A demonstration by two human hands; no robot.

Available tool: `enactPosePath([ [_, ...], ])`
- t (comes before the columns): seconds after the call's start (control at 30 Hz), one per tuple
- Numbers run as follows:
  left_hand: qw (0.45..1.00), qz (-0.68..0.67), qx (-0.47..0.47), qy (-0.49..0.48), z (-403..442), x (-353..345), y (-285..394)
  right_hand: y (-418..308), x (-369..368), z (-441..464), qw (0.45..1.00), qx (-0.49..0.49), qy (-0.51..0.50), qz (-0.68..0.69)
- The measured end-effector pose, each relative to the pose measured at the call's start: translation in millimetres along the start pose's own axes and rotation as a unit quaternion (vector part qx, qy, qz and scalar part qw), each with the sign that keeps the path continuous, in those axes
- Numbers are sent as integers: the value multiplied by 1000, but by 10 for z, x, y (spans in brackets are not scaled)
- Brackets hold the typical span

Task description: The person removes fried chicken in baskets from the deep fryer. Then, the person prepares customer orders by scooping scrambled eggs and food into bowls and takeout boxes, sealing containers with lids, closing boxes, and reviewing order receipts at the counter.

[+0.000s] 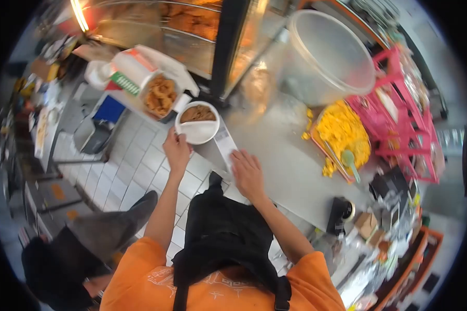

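Observation:
My left hand [177,151] grips the near left rim of a round white bowl [201,139], thumb and fingers closed on its edge. Inside it, a brown chunky food [198,113] fills the far half, while the near half looks plain white. A long white paper slip [224,146] with a printed grey patch runs from beside the bowl toward my right hand [248,173]. The fingers of that hand lie closed over the slip's right edge, near the counter's front edge. Its thumb is partly hidden.
Behind the bowl is an open box of fried food [161,96]. A lit display cabinet [192,44] stands at the back. To the right are a large clear tub [329,57], yellow food [342,129] with a pale green scoop [348,158], and pink baskets [399,109]. Another person [62,259] is at lower left.

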State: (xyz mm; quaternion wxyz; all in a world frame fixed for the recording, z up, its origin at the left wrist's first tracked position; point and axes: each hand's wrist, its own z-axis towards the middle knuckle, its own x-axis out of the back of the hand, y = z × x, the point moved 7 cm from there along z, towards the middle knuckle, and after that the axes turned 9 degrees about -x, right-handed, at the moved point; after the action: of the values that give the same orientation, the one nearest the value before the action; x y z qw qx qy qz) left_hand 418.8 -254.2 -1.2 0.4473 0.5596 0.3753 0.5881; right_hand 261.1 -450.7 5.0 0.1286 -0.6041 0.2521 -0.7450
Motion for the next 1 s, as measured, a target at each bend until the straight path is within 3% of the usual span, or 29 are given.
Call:
enactPosePath([
  [0.13,994,-78,50,-54,-352,-334,149,1009,876,-1149,959,-221,112,-135],
  [0.23,989,-125,67,-52,-521,-739,249,1636,1327,-1907,917,-335,147,-156],
  [0.33,990,-68,93,-83,-746,-991,381,1658,1443,-1903,916,-330,162,-164],
  [0.37,993,81,-88,-14,-885,-979,710,1685,1387,-1896,916,-326,171,-159],
  [0.4,936,225,-265,59,-1139,-1061,1064,1650,1359,-1860,914,-329,175,-164],
  [0.47,904,54,-329,-267,-1778,-1904,1269,1536,1369,-1774,913,-334,171,-159],
  [0.5,837,27,-397,-374,-2112,-2306,1426,1479,1351,-1754,918,-340,156,-131],
  [0.57,797,78,-373,-468,-2538,-2925,1399,1436,1383,-1927,920,-356,136,-90],
  [0.67,778,144,-398,-464,-2669,-3046,1376,1442,1427,-2332,938,-339,79,2],
  [0.73,765,171,-391,-483,-2739,-2970,1330,1635,1691,-3060,832,-461,229,206],
  [0.8,744,200,-404,-492,-2866,-2922,1351,1735,1884,-3768,742,-503,424,130],
  [0.93,698,155,-394,-577,-3359,-3347,1412,2139,2388,-3451,773,-432,457,80],
  [1.0,708,142,-385,-575,-3357,-3519,1451,2445,2292,-3242,846,-421,304,117],
])
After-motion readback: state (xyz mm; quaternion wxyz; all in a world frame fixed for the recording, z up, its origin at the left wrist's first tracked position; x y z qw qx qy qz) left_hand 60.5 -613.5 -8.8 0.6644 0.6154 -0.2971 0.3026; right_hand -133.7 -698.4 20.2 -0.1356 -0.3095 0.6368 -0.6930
